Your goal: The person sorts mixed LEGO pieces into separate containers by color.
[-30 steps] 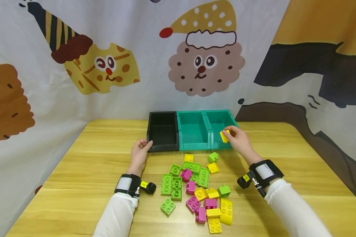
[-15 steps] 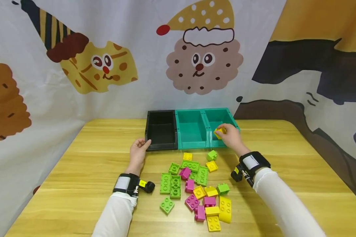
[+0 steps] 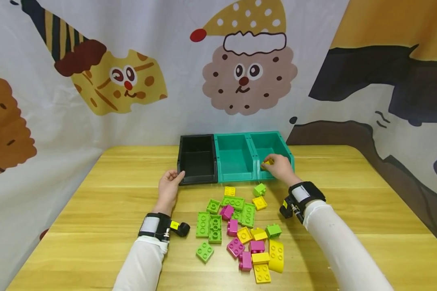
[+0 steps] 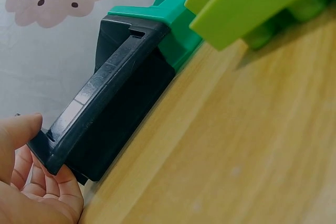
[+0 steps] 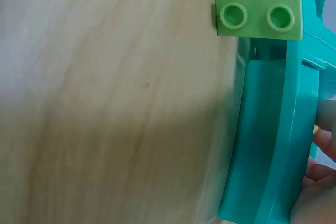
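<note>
My left hand holds the front left corner of the black bin. In the left wrist view the thumb lies over the rim of that bin and the fingers curl under its corner. My right hand reaches over the front of the right teal bin. Between thumb and fingers it pinches a yellow toy brick, low inside this bin and partly covered by the fingers. The right wrist view shows the fingers behind the bin's front lip, with the brick mostly hidden.
Beside the black bin stands the middle teal bin, joined in one row. Several loose bricks lie in front: green, magenta and yellow. A green brick is close to the right bin's front. A printed curtain hangs behind the table.
My right hand has moved left and down into the right teal bin with the yellow brick. The left hand stays on the black bin's corner. The whole view has shifted slightly.
</note>
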Demonstrator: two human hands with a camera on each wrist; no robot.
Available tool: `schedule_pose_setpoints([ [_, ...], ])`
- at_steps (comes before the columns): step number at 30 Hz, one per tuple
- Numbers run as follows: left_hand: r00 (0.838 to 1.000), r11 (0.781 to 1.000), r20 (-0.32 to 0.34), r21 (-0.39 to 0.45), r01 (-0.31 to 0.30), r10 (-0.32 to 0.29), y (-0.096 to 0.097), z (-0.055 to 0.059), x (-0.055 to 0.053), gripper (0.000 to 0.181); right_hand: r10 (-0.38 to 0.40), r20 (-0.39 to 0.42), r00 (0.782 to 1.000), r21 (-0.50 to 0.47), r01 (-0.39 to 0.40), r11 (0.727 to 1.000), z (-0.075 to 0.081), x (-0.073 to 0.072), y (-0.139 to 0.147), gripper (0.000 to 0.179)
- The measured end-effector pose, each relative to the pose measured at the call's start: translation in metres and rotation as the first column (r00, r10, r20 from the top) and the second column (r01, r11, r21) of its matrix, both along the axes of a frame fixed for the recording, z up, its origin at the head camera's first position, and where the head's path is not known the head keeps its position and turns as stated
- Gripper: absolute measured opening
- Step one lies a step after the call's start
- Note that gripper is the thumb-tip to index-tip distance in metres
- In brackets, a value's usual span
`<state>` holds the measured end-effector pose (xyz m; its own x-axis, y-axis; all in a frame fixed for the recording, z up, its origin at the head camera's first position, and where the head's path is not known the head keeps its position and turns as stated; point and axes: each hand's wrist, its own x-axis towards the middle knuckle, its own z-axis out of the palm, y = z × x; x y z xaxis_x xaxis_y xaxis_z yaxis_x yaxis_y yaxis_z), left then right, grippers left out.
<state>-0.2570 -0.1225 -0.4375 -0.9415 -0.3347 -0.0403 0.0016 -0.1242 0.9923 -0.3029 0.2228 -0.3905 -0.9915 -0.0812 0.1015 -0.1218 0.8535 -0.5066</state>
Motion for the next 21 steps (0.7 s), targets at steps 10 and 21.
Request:
schedule_pose_setpoints([
  [10,1.000,1.000,-0.010,-0.008,-0.021,0.021,0.0007,-0.0002,0.0003,0.014,0.072,0.095,0.993,0.102,-0.081,0.991,0.0052,-0.0001,-0.0033,0.035],
  [21,1.000,1.000,-0.005,-0.007,-0.013,0.013,0.0007,0.0004,0.0012,0.015,0.145,0.138,0.980,0.253,-0.177,0.951,0.0048,-0.0003,-0.0068,0.041],
])
